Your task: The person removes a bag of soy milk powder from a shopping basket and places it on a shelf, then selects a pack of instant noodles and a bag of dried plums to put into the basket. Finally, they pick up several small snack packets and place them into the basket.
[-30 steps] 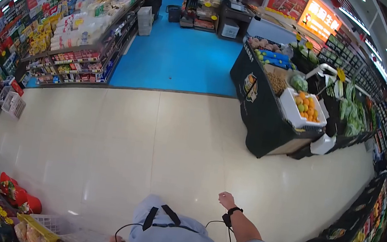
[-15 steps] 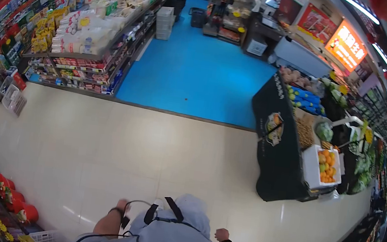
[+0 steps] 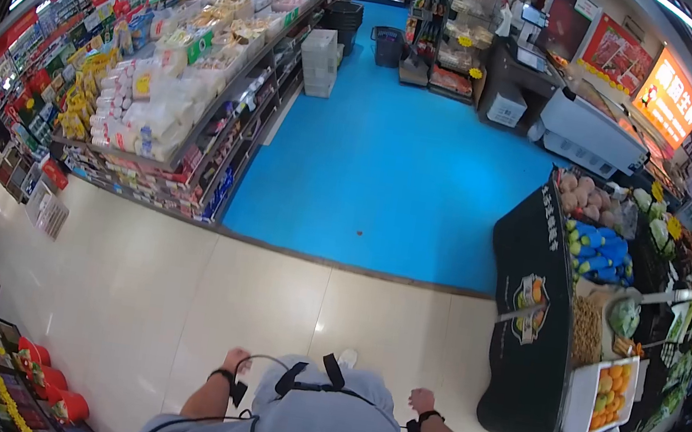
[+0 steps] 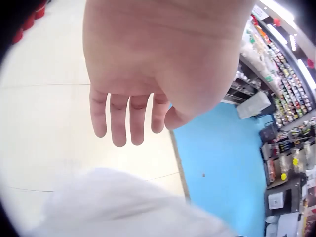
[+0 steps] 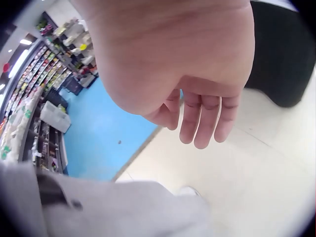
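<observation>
My left hand (image 3: 236,361) hangs at the left side of my body, over the pale floor tiles. In the left wrist view its fingers (image 4: 118,121) hang loosely with nothing held in them. On the other side my right hand (image 3: 422,400) hangs beside my hip, to the left of the dark-skirted produce stand (image 3: 526,365). The right wrist view shows its fingers (image 5: 200,121) slightly bent and holding nothing. Both wrists wear dark straps with cables. A light shoe (image 3: 349,358) shows in front of the grey clothing.
Blue flooring (image 3: 387,178) begins ahead past a dark strip. At left stands a long shelf piled with packaged goods (image 3: 148,113). The produce stand at right bears a white box (image 3: 584,409) of orange fruit. Red containers (image 3: 70,407) stand at the lower left; pale crates (image 3: 318,66) stand farther ahead.
The left hand has come away from the white basket at lower left and now hangs beside the body. I have walked forward; the blue floor and produce stand are closer.
</observation>
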Available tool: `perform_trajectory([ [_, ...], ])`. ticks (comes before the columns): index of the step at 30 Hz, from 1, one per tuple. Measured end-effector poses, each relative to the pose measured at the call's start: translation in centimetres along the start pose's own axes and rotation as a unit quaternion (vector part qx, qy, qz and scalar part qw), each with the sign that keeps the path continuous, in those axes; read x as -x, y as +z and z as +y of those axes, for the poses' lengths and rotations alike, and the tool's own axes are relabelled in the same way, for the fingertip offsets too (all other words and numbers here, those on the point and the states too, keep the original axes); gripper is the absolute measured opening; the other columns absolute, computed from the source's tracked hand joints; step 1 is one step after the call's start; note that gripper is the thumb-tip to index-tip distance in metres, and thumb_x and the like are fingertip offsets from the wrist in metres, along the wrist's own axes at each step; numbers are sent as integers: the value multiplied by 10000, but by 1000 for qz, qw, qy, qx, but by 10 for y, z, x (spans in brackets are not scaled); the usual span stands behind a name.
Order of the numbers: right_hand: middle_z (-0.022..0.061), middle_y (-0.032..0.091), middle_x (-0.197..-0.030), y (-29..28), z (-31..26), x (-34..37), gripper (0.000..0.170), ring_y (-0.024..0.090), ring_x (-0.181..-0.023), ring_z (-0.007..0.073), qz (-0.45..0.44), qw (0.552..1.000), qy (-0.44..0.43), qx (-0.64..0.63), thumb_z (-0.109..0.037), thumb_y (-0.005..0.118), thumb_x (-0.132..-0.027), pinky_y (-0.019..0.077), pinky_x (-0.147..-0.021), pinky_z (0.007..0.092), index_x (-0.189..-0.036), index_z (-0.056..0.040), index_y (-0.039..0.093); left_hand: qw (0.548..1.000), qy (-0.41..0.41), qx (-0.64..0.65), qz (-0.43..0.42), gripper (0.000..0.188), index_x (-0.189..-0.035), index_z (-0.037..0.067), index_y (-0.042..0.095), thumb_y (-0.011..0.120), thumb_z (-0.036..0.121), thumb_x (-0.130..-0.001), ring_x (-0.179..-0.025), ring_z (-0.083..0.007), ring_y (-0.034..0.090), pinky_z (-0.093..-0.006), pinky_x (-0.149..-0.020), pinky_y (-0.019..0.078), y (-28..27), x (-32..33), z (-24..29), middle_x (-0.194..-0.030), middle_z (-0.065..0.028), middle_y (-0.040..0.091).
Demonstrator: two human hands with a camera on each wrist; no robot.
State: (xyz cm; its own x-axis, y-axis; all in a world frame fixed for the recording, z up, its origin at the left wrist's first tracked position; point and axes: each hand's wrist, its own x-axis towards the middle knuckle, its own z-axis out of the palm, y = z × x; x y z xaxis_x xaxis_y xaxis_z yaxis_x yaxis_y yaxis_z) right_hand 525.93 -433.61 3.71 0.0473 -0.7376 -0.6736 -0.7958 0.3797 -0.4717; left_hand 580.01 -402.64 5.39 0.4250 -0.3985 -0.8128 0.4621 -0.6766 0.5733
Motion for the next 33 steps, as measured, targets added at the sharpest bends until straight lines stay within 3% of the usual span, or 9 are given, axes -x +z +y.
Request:
perform_trajectory([
  [5,120,665,-666,-77,-196,-142,262,657,-616,217,34,994,-105,26,-230,517,-841,524,-617,322,-796,-28,677,965,-182,186,12,225,-950,74,622,560,269,-855,-730,-320,648,-444,-562,509,-5,-21,-63,-860,-157,669],
  [6,117,668,-682,-84,-231,-166,249,657,-619,212,42,992,-119,-16,-217,522,-843,522,-614,322,-820,-24,678,983,-63,-173,-14,231,-861,101,660,602,322,-823,-758,-299,662,-425,-607,524,-1,-18,-59,-837,-130,682],
  [7,115,672,-698,-90,-263,-189,237,656,-622,207,49,988,-134,-57,-203,527,-846,520,-610,322,-845,-21,679,859,69,-507,-36,253,-772,128,699,645,375,-791,-787,-279,675,-407,-652,538,2,-17,-47,-814,-103,695],
  [11,100,667,-702,-88,-371,-249,228,652,-614,198,37,989,-134,-45,-192,539,-852,519,-603,319,-885,-19,684,845,11,-530,-66,252,-760,130,699,651,375,-789,-767,-284,674,-411,-638,536,23,-67,20,-802,-100,694],
  [19,78,670,-838,-73,-489,-301,241,647,-684,204,-142,984,99,-38,-249,555,-870,511,-603,357,-1002,-67,641,781,168,-601,-23,251,-735,133,700,662,376,-785,-727,-295,671,-418,-611,533,8,-362,297,-778,-94,691],
  [22,71,664,-857,-70,-531,-324,227,644,-692,200,-146,978,140,-47,-242,558,-861,498,-592,344,-989,-60,606,881,336,-311,117,278,-682,62,635,535,268,-840,-582,-252,611,-386,-523,476,-2,-439,511,-674,-111,643],
  [24,104,669,-901,-72,-560,-358,293,653,-759,223,-115,979,150,-77,-281,562,-882,507,-641,376,-1064,-56,605,975,195,-80,71,267,-823,27,630,511,260,-878,-632,-204,611,-350,-573,482,5,-485,650,-669,-121,623],
  [29,117,657,-909,-96,-636,-465,239,649,-741,228,-93,978,163,-90,-241,567,-881,502,-618,364,-1021,-51,600,931,348,-40,105,184,-896,-12,616,521,145,-878,-641,-168,618,-304,-577,493,41,-507,889,-720,-95,647],
  [33,90,664,-851,-121,-612,-653,171,641,-730,225,-193,921,-103,322,-220,567,-871,500,-611,381,-948,-80,630,947,272,-110,130,171,-798,14,638,538,139,-858,-624,-187,619,-314,-562,489,47,-567,907,-652,-86,628],
])
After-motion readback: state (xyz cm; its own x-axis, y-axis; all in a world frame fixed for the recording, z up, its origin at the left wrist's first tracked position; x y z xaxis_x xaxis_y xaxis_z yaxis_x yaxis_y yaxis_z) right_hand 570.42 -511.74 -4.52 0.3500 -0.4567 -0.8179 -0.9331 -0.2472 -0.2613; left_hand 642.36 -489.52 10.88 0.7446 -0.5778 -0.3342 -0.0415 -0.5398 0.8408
